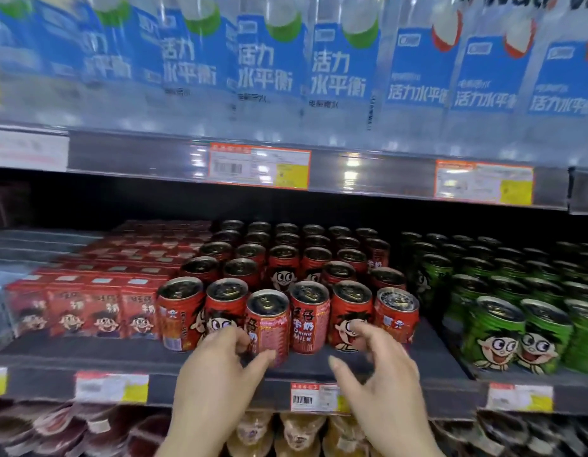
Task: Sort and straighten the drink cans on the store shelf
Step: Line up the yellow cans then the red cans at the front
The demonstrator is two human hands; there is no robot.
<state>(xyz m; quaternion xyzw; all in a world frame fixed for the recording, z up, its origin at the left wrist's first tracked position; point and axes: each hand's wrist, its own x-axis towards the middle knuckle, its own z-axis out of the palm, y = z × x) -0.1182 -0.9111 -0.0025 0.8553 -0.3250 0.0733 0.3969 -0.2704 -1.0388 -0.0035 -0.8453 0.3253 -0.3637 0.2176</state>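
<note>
- Store shelf (401, 364), cans packed tight.
- I see left hand (217, 367) gripping the front can (268, 328); a twist could topple neighbours.
- Right hand (378, 367) loosely open, empty.

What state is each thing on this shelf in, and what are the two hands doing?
Front red can: upright, sticking out ahead of its row, label turned sideways.
Left hand: fingers and thumb curled around that can.
Right hand: loosely curled, holding nothing.
Green cans: upright, in rows.
Red cartons: upright, lined up.
</note>
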